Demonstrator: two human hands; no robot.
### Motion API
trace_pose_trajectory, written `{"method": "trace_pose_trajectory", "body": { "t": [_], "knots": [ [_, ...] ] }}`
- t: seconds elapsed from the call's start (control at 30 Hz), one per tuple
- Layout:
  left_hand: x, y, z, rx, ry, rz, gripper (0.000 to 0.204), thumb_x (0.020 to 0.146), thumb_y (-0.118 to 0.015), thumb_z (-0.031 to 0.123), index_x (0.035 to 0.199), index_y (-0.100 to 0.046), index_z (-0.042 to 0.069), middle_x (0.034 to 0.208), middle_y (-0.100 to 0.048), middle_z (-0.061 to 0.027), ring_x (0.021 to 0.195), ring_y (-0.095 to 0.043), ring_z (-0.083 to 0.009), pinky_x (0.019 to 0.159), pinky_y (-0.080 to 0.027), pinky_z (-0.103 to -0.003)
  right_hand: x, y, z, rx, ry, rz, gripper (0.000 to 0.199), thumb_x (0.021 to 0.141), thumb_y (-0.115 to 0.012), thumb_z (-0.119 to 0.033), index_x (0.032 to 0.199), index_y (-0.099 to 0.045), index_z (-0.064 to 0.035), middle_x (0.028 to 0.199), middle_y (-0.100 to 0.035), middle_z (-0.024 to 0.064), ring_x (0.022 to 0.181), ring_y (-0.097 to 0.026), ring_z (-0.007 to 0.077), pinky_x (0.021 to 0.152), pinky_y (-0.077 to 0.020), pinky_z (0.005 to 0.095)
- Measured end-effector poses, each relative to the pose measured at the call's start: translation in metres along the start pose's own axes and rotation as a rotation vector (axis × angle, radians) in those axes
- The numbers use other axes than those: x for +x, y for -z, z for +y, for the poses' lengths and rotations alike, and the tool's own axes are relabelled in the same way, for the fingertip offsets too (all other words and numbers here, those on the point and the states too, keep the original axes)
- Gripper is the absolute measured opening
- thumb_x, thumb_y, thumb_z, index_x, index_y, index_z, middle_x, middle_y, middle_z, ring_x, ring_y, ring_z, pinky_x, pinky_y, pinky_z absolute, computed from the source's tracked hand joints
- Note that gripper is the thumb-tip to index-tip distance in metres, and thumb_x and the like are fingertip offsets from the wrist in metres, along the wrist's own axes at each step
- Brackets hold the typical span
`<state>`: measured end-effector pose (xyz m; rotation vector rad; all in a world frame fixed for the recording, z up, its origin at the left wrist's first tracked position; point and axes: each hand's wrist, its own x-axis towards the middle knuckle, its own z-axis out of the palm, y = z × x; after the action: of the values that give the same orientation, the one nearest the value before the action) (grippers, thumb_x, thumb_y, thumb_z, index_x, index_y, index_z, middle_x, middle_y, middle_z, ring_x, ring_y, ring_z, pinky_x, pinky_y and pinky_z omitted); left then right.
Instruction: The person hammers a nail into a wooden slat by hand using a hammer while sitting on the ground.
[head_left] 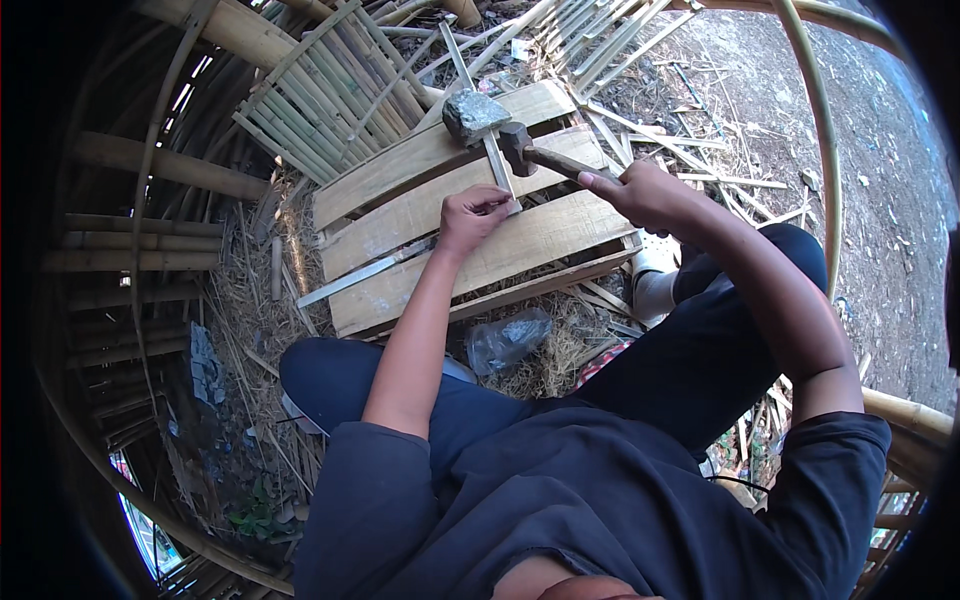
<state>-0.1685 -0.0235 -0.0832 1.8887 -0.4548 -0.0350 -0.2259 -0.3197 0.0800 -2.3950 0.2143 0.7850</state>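
Observation:
A wooden slatted crate (560, 235) lies low in front of my crossed legs. A grey stone (473, 116) sits on its far slats, on top of a narrow bamboo strip (497, 168) that runs toward me. My left hand (474, 217) is closed at the strip's near end, fingers pinched against it; the exact grip is partly hidden. In my right hand (645, 195) is the wooden handle of a hammer (516, 150). The hammer's dark metal head is beside the strip, just nearer than the stone; whether it touches cannot be made out.
Another flat strip (368, 271) crosses the crate's left side. Bamboo slat panels (335, 95) lean at the far left. A clear plastic bag (508, 340) lies by the crate's near edge. Split bamboo pieces (700, 160) litter the ground right, inside a curved bamboo pole (825, 130).

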Motion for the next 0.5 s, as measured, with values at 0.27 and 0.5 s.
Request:
{"method": "trace_pose_trajectory", "body": {
  "t": [0.27, 0.5],
  "knots": [
    [0.002, 0.002, 0.0, 0.218, -0.231, 0.011, 0.01, 0.077, -0.085, 0.003, 0.086, -0.08, 0.005, 0.109, -0.074, -0.0075, 0.124, -0.062, -0.0281, 0.103, -0.051, -0.039, 0.005, -0.019, 0.011, 0.003, 0.129, 0.001, 0.088, 0.097, -0.046, -0.075, 0.065, -0.067, 0.0039, 0.061, -0.062, 0.0135, 0.061, -0.065, 0.0265, 0.061, -0.0513, 0.0446],
    [0.004, -0.001, 0.006, 0.19, -0.252, -0.014, 0.015, 0.072, -0.082, 0.003, 0.077, -0.069, 0.001, 0.112, -0.072, -0.0109, 0.133, -0.056, -0.0325, 0.108, -0.047, -0.041, 0.012, -0.041, 0.025, -0.039, 0.21, -0.008, 0.081, 0.098, -0.052, -0.07, 0.068, -0.065, 0.0038, 0.056, -0.056, 0.0119, 0.053, -0.055, 0.0238, 0.057, -0.0459, 0.0445]
  ]
}}
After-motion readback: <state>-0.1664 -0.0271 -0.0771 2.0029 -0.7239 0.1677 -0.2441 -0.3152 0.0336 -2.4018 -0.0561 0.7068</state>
